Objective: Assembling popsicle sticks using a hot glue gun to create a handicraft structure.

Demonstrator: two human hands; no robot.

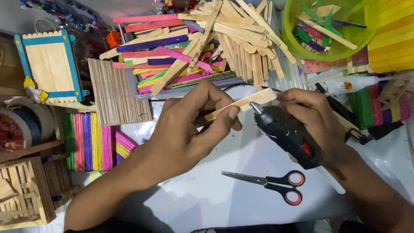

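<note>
At nine o'clock: a blue-edged stick frame (48,64), a ribbon roll (19,127), a mat of coloured sticks (88,140); lower, at eight, a small stick house (23,194). Just left of centre: left hand (189,129), fingers closed narrow around a plain wooden craft stick (243,103), thumb pressed along its lower edge, stick slanting up toward two o'clock. Right of centre: right hand (317,121) wrapped around a black glue gun (286,133), nozzle touching the stick near its raised end, index finger resting on that end. At six o'clock: red-handled scissors (269,183) flat on the white table (202,194). At twelve: a loose heap of sticks (202,43) in a tray; at one, a green bowl (327,32) with more.

Likely risks: hot glue running down the slope toward the left thumb, close below the nozzle; burn from the tip to the right index finger; stick twisting in a light pinch, smearing the bead; drips landing on the table.
</note>
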